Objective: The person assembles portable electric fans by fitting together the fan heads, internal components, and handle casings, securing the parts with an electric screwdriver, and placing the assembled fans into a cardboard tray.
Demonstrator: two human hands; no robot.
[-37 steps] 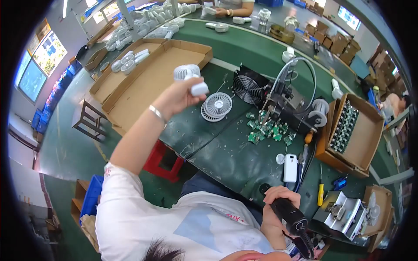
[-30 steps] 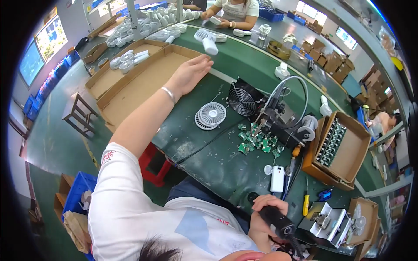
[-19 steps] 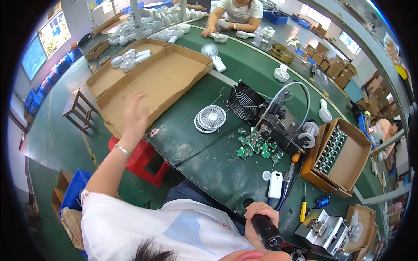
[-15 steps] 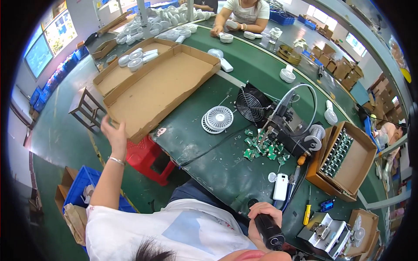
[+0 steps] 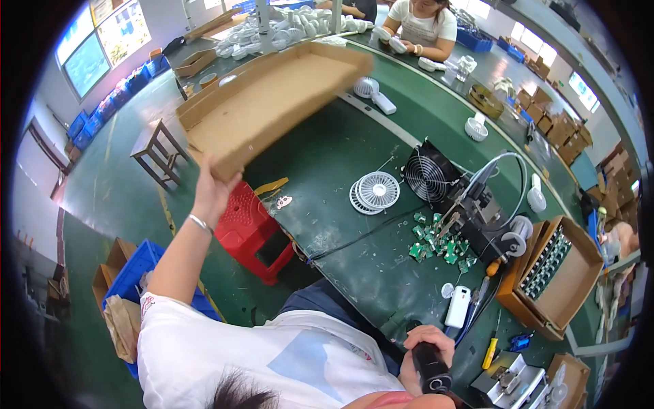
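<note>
My left hand (image 5: 216, 193) grips the near left corner of a shallow cardboard tray (image 5: 259, 102). The tray is raised and tilted above the far left of the green table, with nothing lying in it. Behind and under it, another tray and its contents are mostly hidden. Low in front of my body, my right hand (image 5: 430, 341) is wrapped round a black electric screwdriver (image 5: 430, 371). Beyond that hand lies a white fan handle (image 5: 458, 307). Two round white fan grilles (image 5: 378, 191) overlap in the middle of the table.
A black round-guarded fan (image 5: 427, 172) stands beside a soldering machine (image 5: 470, 204) with a wire spool. Small green circuit boards (image 5: 436, 242) lie scattered there. Right of them is a cardboard box (image 5: 565, 273) holding boards. A red stool (image 5: 248, 228) stands left. A co-worker sits across the conveyor.
My left hand has closed on the tray's corner and lifted the tray, uncovering a yellow strip at the table's edge. My right hand still holds the screwdriver. The view has shifted slightly.
</note>
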